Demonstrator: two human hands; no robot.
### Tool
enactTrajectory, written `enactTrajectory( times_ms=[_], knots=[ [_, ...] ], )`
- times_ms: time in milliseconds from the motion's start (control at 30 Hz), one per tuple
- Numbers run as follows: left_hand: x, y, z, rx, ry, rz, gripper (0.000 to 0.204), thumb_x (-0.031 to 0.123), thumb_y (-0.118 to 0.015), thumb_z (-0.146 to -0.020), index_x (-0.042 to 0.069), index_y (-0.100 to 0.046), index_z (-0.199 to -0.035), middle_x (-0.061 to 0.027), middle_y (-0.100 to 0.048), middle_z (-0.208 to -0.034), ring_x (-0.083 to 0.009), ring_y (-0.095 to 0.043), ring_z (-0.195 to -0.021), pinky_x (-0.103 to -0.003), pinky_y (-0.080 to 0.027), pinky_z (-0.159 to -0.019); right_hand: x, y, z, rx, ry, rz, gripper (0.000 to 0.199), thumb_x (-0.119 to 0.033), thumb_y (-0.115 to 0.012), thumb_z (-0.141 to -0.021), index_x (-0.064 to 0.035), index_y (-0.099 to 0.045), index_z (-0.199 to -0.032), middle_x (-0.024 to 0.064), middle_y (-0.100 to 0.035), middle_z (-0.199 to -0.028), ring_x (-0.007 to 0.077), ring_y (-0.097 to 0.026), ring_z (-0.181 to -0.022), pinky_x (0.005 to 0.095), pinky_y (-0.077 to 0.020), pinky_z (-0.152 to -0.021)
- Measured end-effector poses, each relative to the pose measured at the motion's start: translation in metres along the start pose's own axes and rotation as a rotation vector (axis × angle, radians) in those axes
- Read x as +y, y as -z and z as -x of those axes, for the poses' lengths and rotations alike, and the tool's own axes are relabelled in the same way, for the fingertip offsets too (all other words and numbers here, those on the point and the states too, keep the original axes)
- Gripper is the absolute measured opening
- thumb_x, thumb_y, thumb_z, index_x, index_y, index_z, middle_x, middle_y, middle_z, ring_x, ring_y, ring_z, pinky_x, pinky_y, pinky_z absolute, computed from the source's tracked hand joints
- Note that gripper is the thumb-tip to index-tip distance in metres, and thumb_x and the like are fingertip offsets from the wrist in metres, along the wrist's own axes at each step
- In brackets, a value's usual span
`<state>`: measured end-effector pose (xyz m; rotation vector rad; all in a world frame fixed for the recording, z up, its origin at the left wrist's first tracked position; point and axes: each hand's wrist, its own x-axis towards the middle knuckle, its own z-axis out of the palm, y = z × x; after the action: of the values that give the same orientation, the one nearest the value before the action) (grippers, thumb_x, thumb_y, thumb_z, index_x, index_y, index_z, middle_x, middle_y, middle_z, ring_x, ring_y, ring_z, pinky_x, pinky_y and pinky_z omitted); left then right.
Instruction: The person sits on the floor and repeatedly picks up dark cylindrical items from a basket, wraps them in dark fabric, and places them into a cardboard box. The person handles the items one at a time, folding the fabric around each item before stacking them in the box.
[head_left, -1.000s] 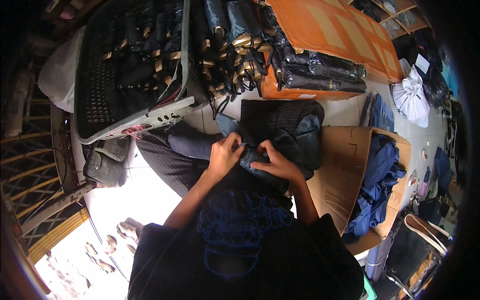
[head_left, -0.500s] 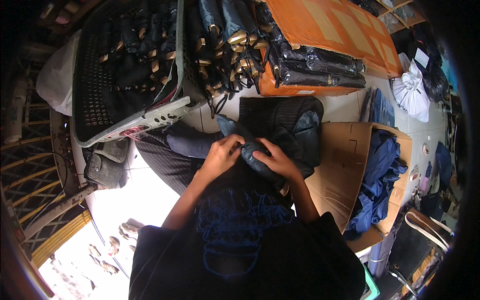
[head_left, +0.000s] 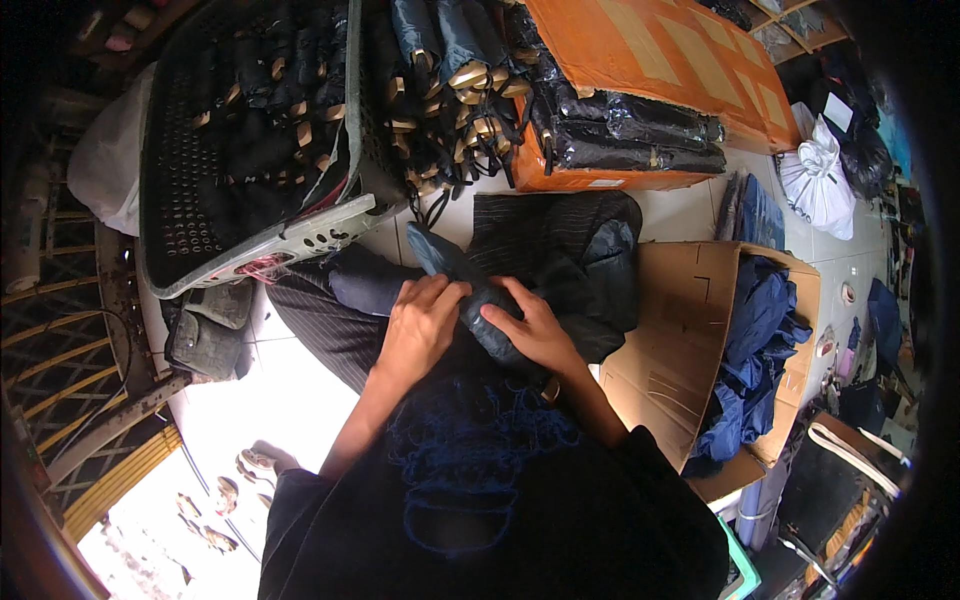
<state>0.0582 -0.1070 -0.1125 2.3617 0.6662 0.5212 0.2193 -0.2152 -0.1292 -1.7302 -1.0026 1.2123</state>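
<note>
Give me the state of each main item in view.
Dark bundle: held slantwise in both hands
Left hand: fingers closed on the bundle
Right hand: gripping the bundle
Basket: open-topped, holding folded umbrellas
Orange box: open, dark packages inside
Brown box: open, blue cloth inside
White sack: tied shut

Count two hands mid-frame, one dark bundle between. Add one perforated basket upper left, two cardboard boxes toward the right.

Bundle is crinkly cloth w/ slight sheen, basket matt plastic (scuffed-looking), tan box matt cardbd.
</note>
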Motion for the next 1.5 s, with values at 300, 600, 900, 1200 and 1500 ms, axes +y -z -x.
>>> enactTrajectory(
  times_ms=[300, 600, 900, 1200, 1500],
  knots=[
    [0.020, -0.012, 0.012, 0.213, 0.038, -0.045, 0.027, -0.007, -0.064, -0.069, 0.005, -0.063, -0.094, -0.0093, -0.052, -0.076, -0.0262, -0.055, -0.073, -0.036, -0.043, -0.065, -0.011, -0.014, 0.004, 0.227, 0.165, 0.122, 0.040, -0.028, -0.065, -0.085, 0.0000, -0.054, -0.112, 0.0233, -0.062, -0.102, 0.0410, -0.061, -0.097, 0.0417, -0.0480, -0.079],
    [0.012, -0.026, 0.005, 0.339, 0.034, 0.154, 0.023, -0.009, -0.065, -0.069, 0.003, -0.064, -0.088, -0.0105, -0.053, -0.075, -0.0267, -0.055, -0.069, -0.035, -0.045, -0.058, -0.030, -0.007, 0.007, 0.284, 0.200, 0.389, 0.053, -0.032, -0.069, -0.082, -0.0009, -0.049, -0.120, 0.0218, -0.059, -0.111, 0.0419, -0.060, -0.098, 0.0462, -0.0496, -0.079],
    [0.025, -0.034, -0.004, 0.405, 0.152, 0.339, 0.031, -0.001, -0.069, -0.079, 0.002, -0.057, -0.107, -0.0104, -0.056, -0.085, -0.0180, -0.059, -0.063, -0.029, -0.048, -0.058, -0.013, 0.005, 0.001, 0.237, 0.244, 0.305, 0.050, -0.018, -0.076, -0.074, 0.0005, -0.052, -0.114, 0.0210, -0.059, -0.107, 0.0399, -0.060, -0.098, 0.0399, -0.0484, -0.081],
    [0.019, -0.034, 0.001, 0.388, 0.002, 0.100, 0.016, -0.004, -0.070, -0.073, 0.003, -0.067, -0.087, -0.0059, -0.056, -0.084, -0.0176, -0.057, -0.063, -0.029, -0.047, -0.055, -0.011, 0.008, 0.002, 0.202, 0.290, 0.230, 0.049, -0.014, -0.073, -0.077, 0.0008, -0.049, -0.117, 0.0205, -0.060, -0.105, 0.0391, -0.060, -0.098, 0.0383, -0.0469, -0.084],
    [0.002, -0.036, -0.006, 0.457, 0.737, 1.223, 0.056, 0.040, -0.052, -0.095, 0.006, -0.031, -0.134, -0.0120, -0.042, -0.128, -0.0185, -0.040, -0.118, -0.031, -0.035, -0.098, -0.021, 0.008, 0.002, 0.133, 0.291, 0.071, 0.055, -0.021, -0.081, -0.072, -0.0010, -0.050, -0.112, 0.0166, -0.060, -0.099, 0.0277, -0.062, -0.091, 0.0350, -0.0464, -0.081]
  ],
)
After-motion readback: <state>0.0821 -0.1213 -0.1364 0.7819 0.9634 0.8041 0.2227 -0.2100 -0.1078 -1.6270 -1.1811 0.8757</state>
